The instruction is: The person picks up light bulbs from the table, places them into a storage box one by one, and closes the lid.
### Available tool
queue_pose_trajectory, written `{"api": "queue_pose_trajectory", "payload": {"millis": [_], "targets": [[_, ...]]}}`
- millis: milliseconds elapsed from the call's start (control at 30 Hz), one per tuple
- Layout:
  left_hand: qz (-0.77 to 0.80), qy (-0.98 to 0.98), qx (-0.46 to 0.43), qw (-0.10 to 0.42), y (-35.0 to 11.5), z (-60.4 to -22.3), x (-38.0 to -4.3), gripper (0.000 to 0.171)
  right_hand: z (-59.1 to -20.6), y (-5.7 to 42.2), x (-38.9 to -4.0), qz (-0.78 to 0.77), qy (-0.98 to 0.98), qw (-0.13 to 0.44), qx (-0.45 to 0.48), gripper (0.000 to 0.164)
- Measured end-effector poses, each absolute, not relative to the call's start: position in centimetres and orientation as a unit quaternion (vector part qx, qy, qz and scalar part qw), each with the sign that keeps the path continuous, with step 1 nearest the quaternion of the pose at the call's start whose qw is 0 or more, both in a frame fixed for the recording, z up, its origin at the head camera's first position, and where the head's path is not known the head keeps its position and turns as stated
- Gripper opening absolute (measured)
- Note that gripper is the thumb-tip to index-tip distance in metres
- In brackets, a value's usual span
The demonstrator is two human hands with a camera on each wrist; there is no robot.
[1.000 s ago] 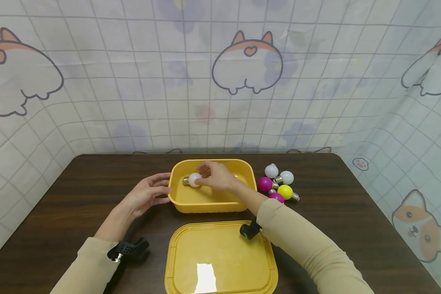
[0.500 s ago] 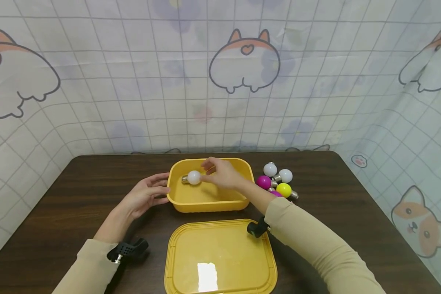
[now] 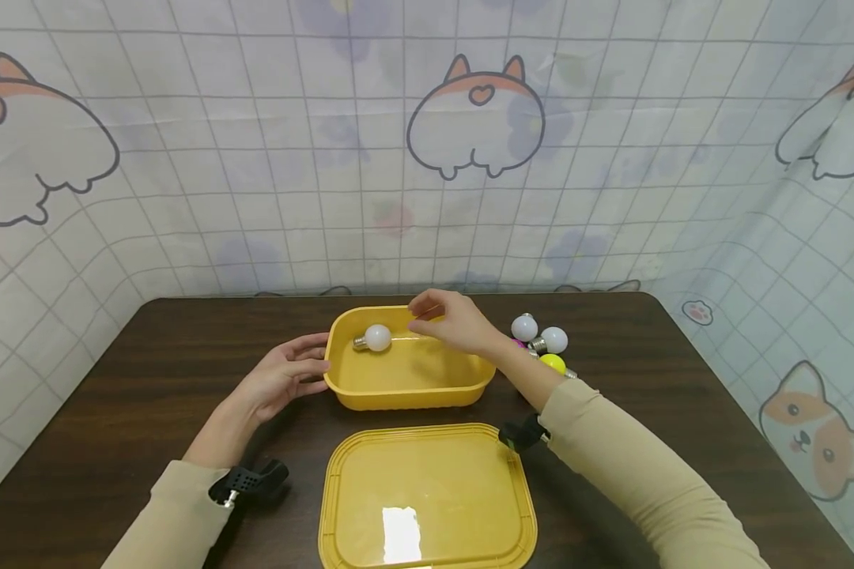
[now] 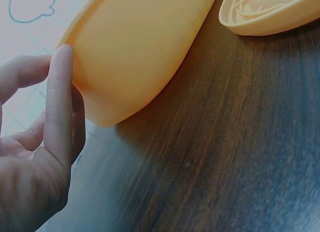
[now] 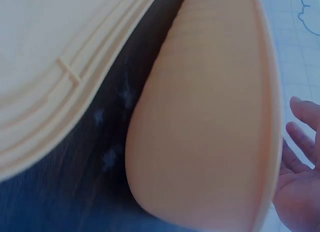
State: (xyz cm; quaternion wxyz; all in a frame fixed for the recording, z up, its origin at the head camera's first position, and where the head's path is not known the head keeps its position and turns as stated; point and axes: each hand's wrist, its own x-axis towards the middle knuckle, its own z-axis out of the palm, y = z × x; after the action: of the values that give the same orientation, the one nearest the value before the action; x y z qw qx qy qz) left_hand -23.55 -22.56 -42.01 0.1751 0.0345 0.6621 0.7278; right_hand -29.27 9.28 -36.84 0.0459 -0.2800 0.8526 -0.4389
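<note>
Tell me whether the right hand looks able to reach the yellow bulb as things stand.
Probably yes: the right hand looks empty, raised over the yellow box, and the yellow bulb seems to lie uncovered on the table to the right, though the right arm partly hides it.

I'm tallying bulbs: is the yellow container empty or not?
Not empty: the yellow container holds a white bulb near its left end. The right hand hides part of the inside.

Box (image 3: 406, 399) yellow, lid (image 3: 427, 466) yellow. Boxed bulb (image 3: 379, 337) white; loose bulbs (image 3: 555, 340) white, yellow, magenta. Sleeves (image 3: 633, 458) beige. Counter (image 3: 100, 411) dark brown woodgrain. Backdrop (image 3: 270, 213) white, grey grid, orange-and-white corgis (image 3: 475, 122).
</note>
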Motion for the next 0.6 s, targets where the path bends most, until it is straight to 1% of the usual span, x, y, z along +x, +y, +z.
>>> {"api": "queue_pose_trajectory", "payload": {"millis": [300, 600], "targets": [[0.730, 0.661, 0.033, 0.173, -22.7, -42.1, -23.5, 0.068, -35.8, 11.0, -29.0, -0.445, 0.851, 0.044, -0.276, 0.027], [0.731, 0.658, 0.035, 0.175, -22.7, -42.0, -23.5, 0.067, -34.3, 13.1, -28.3, -0.457, 0.848, 0.043, -0.263, 0.032]]}}
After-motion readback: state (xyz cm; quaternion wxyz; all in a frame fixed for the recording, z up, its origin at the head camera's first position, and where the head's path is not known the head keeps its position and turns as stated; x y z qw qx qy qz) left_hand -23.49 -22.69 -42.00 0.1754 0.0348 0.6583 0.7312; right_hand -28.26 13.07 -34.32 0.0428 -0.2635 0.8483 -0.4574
